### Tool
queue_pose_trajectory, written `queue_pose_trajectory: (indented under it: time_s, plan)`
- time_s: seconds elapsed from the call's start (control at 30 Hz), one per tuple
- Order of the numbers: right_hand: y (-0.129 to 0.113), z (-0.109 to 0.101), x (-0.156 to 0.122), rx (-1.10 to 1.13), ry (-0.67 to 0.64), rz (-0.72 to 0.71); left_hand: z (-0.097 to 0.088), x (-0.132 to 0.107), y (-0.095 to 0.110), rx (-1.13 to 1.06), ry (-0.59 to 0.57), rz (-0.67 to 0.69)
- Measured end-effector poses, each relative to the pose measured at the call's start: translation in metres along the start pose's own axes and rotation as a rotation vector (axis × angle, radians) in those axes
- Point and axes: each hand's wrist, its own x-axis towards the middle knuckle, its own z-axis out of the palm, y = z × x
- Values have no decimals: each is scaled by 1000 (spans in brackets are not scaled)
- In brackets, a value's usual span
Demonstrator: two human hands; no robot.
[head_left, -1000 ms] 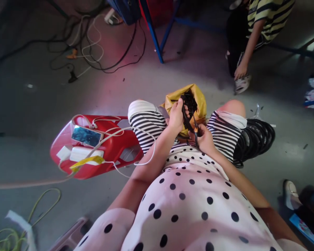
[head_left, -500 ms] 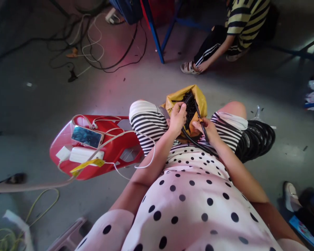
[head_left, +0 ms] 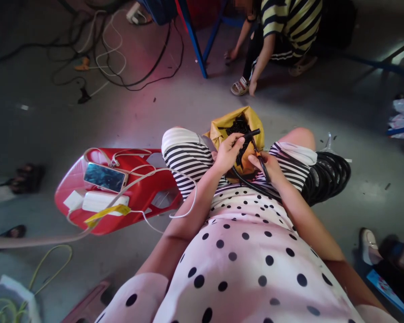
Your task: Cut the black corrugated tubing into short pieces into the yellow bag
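My left hand (head_left: 229, 151) is closed on a black corrugated tube (head_left: 252, 134), whose short free end sticks out to the right past my fingers. The tube runs down across my lap toward a black coil (head_left: 328, 178) beside my right knee. In my right hand (head_left: 272, 167) is a plier-like cutter (head_left: 263, 166) with dark handles and an orange part, its tip pointing up close under the tube end. Its jaws are too small to make out. Below both hands, a yellow bag (head_left: 222, 128) between my knees holds many short black pieces (head_left: 238, 125).
A red plastic stool (head_left: 148, 188) at my left carries a phone (head_left: 105, 176), a white box (head_left: 104, 202) and white cables. Ahead, a person in a striped shirt (head_left: 291, 22) crouches by a blue table leg (head_left: 193, 40). Cables (head_left: 144, 83) lie on the floor.
The tube's free end has swung from pointing down into the bag to sticking out rightward above it. The crouching person has shifted left and reaches toward the floor.
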Motion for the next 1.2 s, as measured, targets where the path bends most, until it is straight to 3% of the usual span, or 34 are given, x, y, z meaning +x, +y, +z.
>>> queue_pose_trajectory:
  time_s: [0.37, 0.67, 0.9, 1.07, 1.2]
  plan:
    - [-6, 5, 7, 13, -13, 17, -3, 4, -5, 152, 4, 200]
    - [-13, 1, 5, -4, -31, 49, -7, 7, -4, 242, -63, 232]
    - [2, -6, 37, -168, -140, 61, -17, 29, -19, 434, -195, 185]
    - [22, 10, 69, -242, -214, 112, -26, 56, -41, 501, -174, 65]
    - [35, 23, 77, -325, -229, 192, -34, 61, -60, 454, -187, -36]
